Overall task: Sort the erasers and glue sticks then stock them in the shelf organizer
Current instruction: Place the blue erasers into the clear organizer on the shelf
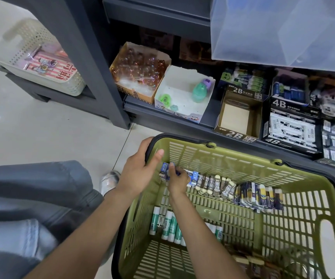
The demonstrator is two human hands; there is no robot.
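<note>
Nearest the camera, both bare forearms reach forward and down into a green basket [303,208] that sits on the floor in front of a dark shelf [207,115]. On the basket's near floor lies a row of glue sticks [167,226] with green and white labels, partly hidden under the right forearm. Farther in, along the basket's far wall, a line of erasers [221,187] runs from blue-sleeved ones at the left through brown 2B ones to dark purple ones at the right. The right hand [177,182] is bent down at the wrist over the left end of that line, its fingers curled round a blue eraser [170,171]. The left hand [140,172] meets it there from the left, thumb stretched up along the basket's rim and fingers curled toward the same blue erasers; whether it grips one cannot be told, since the right hand covers the fingertips. Left of the basket a knee in grey denim and a silver shoe [110,181] show. Beyond, on the shelf, stand an open 2B box [239,115], a 4B box [291,121] just right of it, and a white carton [184,95] with small green toys.
</note>
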